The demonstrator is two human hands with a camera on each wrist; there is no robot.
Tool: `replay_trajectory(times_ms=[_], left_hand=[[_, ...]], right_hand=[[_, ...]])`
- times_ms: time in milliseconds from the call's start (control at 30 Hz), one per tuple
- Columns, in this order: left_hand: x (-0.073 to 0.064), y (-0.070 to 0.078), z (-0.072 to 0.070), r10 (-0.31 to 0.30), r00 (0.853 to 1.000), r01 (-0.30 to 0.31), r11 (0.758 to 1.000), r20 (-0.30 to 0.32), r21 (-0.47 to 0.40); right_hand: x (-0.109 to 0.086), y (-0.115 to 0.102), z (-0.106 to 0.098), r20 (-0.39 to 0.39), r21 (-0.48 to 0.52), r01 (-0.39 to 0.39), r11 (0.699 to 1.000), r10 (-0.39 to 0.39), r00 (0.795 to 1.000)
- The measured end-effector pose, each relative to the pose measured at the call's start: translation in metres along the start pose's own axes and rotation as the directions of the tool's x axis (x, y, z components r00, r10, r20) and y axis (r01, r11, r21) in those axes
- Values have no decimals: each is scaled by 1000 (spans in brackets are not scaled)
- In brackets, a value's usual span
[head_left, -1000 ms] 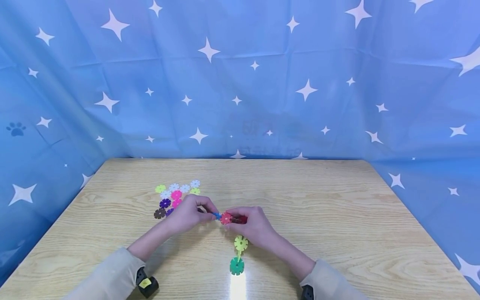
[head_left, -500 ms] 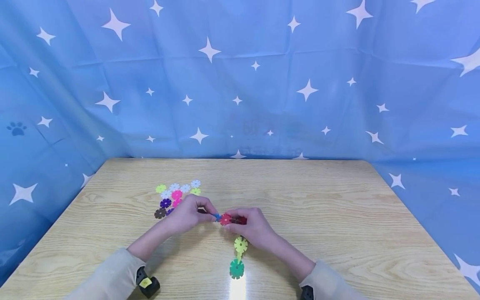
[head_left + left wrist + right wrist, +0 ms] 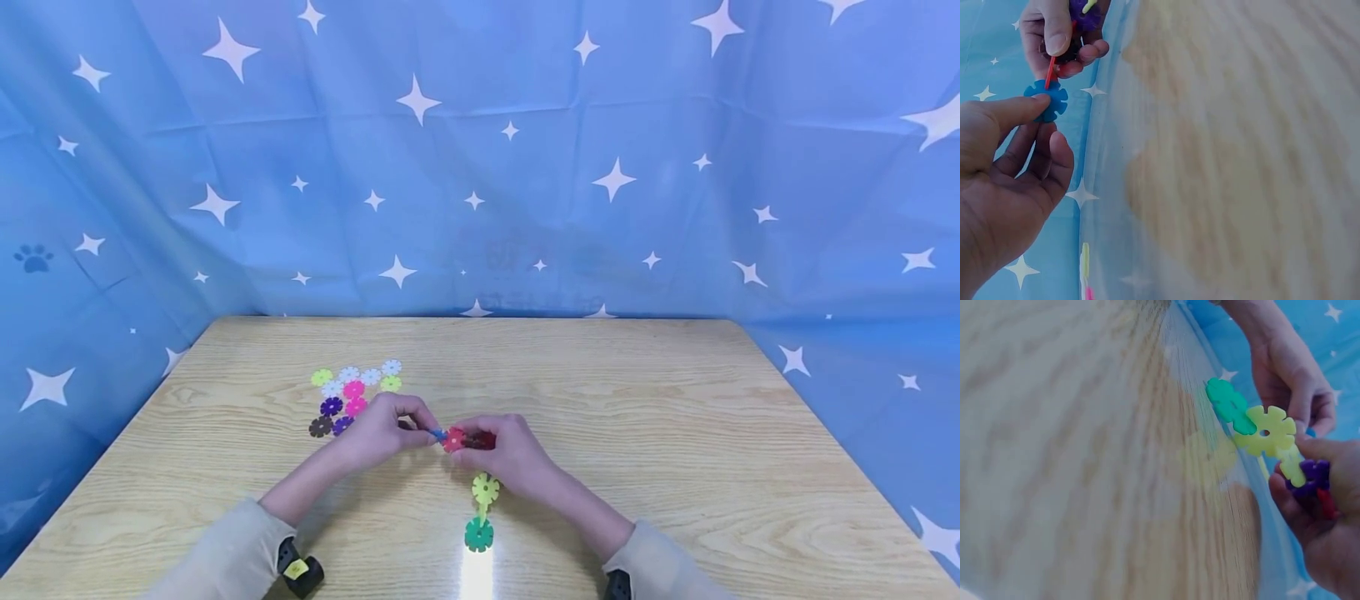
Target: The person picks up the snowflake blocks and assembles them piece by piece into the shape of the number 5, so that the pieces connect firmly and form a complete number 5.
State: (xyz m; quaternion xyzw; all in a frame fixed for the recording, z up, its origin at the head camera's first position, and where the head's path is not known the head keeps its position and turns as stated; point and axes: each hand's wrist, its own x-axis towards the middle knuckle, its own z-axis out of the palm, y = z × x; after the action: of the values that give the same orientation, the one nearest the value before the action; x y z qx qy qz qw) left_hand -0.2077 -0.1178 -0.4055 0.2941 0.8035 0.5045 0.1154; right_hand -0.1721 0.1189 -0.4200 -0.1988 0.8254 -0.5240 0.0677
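Observation:
My left hand (image 3: 390, 429) pinches a blue notched snowflake disc (image 3: 1052, 100) between thumb and fingers. The blue disc meets the edge of a red disc (image 3: 453, 440), crosswise to it. My right hand (image 3: 510, 450) holds the red disc at the end of a chain of joined discs. Within the right hand sit darker pieces, partly hidden by the fingers, and a purple disc (image 3: 1314, 479) shows in the right wrist view. From there the chain hangs toward me through yellow discs (image 3: 1272, 431) to a green disc (image 3: 478, 534) at its end.
Loose notched discs lie on the wooden table (image 3: 637, 417) to the left, among them white (image 3: 349, 374), pink (image 3: 354, 389), purple (image 3: 331, 406), dark brown (image 3: 320, 427) and yellow-green (image 3: 322, 377) ones. A blue star-patterned curtain (image 3: 525, 208) hangs behind the table.
Both hands stay nearly in place, shifting very slightly right with the blue and red discs. The hanging yellow and green end of the chain has swung a little to the right.

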Motion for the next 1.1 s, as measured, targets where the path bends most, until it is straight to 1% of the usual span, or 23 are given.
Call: replay_trajectory(times_ms=[100, 233, 533, 700, 900, 1100], left_hand=[[0, -2, 2, -17, 1000, 17, 1000, -14, 5], [-2, -4, 1, -37, 999, 38, 999, -29, 8], [-2, -2, 0, 3, 997, -4, 1000, -76, -12], [-1, 0, 2, 12, 995, -15, 1000, -98, -22], [0, 3, 4, 22, 993, -23, 1000, -112, -11], [1, 5, 5, 26, 993, -27, 1000, -117, -6]], right_hand=[[-1, 2, -1, -7, -6, -9, 1000, 9, 1000], [0, 2, 0, -11, 3, -3, 1000, 3, 1000], [0, 0, 0, -35, 58, -9, 998, 11, 999], [0, -2, 1, -75, 91, -6, 996, 13, 997], [2, -4, 5, -131, 75, 22, 997, -12, 991], [4, -5, 11, -162, 91, 87, 992, -72, 984]])
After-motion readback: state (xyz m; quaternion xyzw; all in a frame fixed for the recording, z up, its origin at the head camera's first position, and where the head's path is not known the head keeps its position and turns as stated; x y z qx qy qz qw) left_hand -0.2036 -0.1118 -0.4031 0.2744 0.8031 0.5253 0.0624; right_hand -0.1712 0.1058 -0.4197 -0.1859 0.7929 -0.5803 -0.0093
